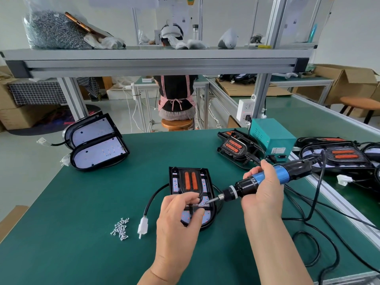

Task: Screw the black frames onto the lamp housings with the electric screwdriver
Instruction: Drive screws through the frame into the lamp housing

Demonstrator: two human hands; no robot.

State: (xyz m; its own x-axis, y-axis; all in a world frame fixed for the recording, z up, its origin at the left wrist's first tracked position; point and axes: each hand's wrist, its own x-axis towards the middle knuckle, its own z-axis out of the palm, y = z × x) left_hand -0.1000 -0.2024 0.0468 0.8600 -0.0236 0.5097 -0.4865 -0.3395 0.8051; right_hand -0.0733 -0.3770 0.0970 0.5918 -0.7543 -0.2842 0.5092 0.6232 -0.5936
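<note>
- The lamp housing [213, 213] I'm working on lies flat at the middle of the green bench [82, 202], with its rounded end near me and its square end far.
- The black frame [191, 171] sits on top of it. It is glossy, with two orange strips side by side in its far half, and a pale board dotted with red shows around them.
- A black cable curves out from the housing's left side to a white plug [143, 227] lying on the bench.
- My left hand [178, 219] covers the housing's near end, thumb and forefinger curled and pinching the black frame.
- My right hand [261, 192] is wrapped around the electric screwdriver [281, 173]. Its blue-and-black barrel slants down to the left, and the bit tip meets a small screw on the frame, just right of my left fingers.
- Loose silver screws [121, 229] lie in a pile left of the plug.
- Two unframed housings [98, 142] lean together at the far left.
- Framed lamps [236, 149] lie far right beside a teal power box [271, 138].
- The box's front label is too small for me to read.
</note>
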